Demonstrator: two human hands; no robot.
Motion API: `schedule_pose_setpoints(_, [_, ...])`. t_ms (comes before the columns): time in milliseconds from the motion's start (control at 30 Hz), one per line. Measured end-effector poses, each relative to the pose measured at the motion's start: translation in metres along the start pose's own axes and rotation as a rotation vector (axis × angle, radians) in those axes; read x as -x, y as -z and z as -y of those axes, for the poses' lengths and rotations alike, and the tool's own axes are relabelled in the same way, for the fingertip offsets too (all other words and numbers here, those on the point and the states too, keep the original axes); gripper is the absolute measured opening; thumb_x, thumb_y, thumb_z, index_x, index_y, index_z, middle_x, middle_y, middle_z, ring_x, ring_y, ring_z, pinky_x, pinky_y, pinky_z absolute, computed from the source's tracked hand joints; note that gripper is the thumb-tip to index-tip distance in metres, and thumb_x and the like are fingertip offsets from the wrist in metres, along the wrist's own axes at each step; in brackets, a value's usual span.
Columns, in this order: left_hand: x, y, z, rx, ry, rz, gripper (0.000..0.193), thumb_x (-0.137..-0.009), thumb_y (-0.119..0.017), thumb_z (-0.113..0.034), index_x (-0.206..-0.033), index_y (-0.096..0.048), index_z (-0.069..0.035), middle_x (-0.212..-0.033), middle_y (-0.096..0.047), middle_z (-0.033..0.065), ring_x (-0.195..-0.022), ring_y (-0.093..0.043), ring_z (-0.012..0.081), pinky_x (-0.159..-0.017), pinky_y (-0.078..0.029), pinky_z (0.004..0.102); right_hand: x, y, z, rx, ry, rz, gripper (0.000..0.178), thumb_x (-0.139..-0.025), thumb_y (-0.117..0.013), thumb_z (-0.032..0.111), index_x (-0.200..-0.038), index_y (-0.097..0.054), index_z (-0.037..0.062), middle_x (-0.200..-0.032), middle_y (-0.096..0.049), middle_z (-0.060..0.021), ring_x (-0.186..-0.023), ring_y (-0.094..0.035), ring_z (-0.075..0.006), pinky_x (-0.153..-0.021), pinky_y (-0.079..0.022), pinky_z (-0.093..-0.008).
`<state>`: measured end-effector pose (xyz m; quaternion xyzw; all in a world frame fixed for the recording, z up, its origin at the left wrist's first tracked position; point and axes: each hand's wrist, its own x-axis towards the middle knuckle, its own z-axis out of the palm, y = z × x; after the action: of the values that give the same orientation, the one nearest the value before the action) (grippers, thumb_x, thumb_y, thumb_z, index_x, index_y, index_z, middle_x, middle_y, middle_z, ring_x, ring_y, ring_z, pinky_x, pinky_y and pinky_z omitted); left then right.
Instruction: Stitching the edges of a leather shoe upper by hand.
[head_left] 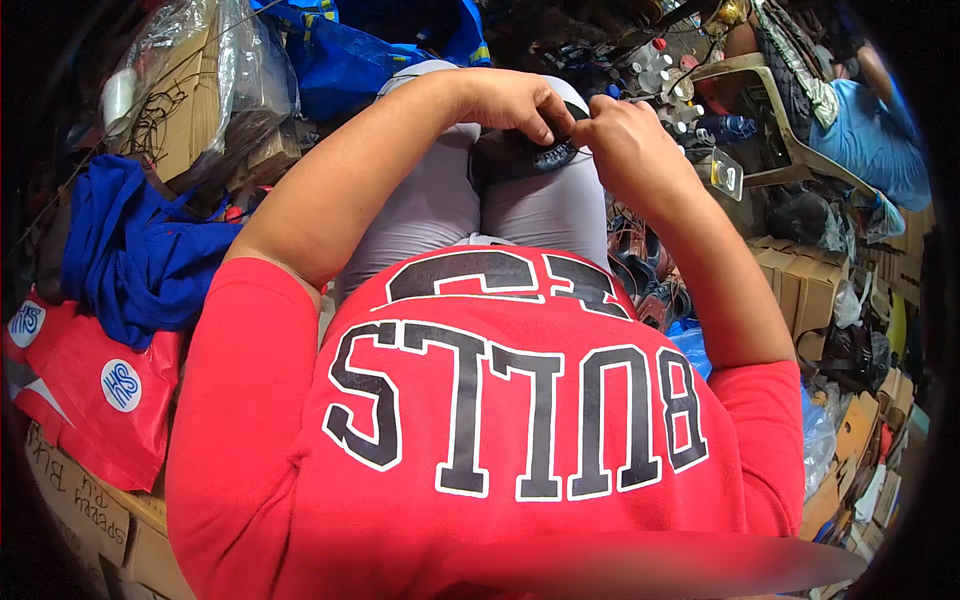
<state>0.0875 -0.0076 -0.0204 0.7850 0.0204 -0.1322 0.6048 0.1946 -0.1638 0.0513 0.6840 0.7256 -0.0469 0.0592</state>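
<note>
A black shoe (505, 160), partly covered by my hands, rests across my thighs in grey trousers (425, 200). Ridged lacing or stitching shows along its near right side. My left hand (515, 105) curls over the shoe from the left, its thumb and fingers closed on the upper edge. At the shoe's right side my right hand (625, 140) is closed in a pinch, its fingertips close to those of my left hand. What sits between the right fingertips is too small to make out.
Left are a blue cloth (140, 250), a red bag (100, 400) and plastic-wrapped cardboard (190, 100). A blue bag (350, 60) lies ahead. Right are bottles (655, 70), a plastic chair (770, 110) with another person in blue (875, 140), several shoes (640, 260) and cardboard boxes (800, 285).
</note>
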Motion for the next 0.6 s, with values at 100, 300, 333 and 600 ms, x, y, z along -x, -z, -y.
schedule_pose_setpoints(100, [0.0, 0.003, -0.006, -0.143, -0.023, -0.013, 0.033, -0.076, -0.061, -0.003, -0.109, -0.063, -0.002, -0.1, -0.065, 0.0079, -0.093, -0.059, 0.0151, -0.086, -0.043, 0.0271, -0.012, -0.003, -0.009, -0.055, 0.048, 0.055, 0.022, -0.071, -0.056, -0.001, -0.084, -0.07, 0.0091, -0.085, -0.06, -0.0134, -0.083, -0.061, -0.0304, -0.071, -0.046, -0.0401])
schedule_pose_setpoints(300, [-0.005, 0.005, -0.004, -0.225, -0.056, -0.152, 0.03, -0.072, -0.066, -0.002, -0.102, -0.066, -0.006, -0.092, -0.067, 0.0081, -0.082, -0.062, 0.017, -0.078, -0.047, 0.0293, -0.02, -0.028, -0.024, -0.426, -0.053, 0.01, 0.011, -0.072, -0.066, 0.004, -0.083, -0.068, 0.005, -0.074, -0.06, -0.0115, -0.07, -0.06, -0.0256, -0.065, -0.047, -0.0329])
schedule_pose_setpoints(333, [-0.006, 0.005, -0.001, -0.217, -0.1, -0.204, 0.028, -0.071, -0.067, -0.003, -0.099, -0.068, -0.007, -0.089, -0.067, 0.0076, -0.081, -0.062, 0.0163, -0.077, -0.047, 0.0291, -0.019, -0.031, -0.026, -0.572, -0.103, 0.023, 0.011, -0.072, -0.068, 0.004, -0.083, -0.068, 0.0041, -0.074, -0.062, -0.0098, -0.068, -0.061, -0.021, -0.065, -0.048, -0.03])
schedule_pose_setpoints(600, [-0.01, -0.002, 0.018, -0.22, -0.185, -0.426, 0.022, -0.066, -0.073, -0.007, -0.088, -0.07, -0.009, -0.083, -0.063, 0.006, -0.082, -0.06, 0.0196, -0.075, -0.046, 0.0287, -0.019, -0.05, -0.037, -1.051, -0.391, 0.136, 0.018, -0.075, -0.072, 0.014, -0.084, -0.065, 0.0014, -0.072, -0.061, 0.0002, -0.066, -0.053, -0.0074, -0.064, -0.044, -0.0228])
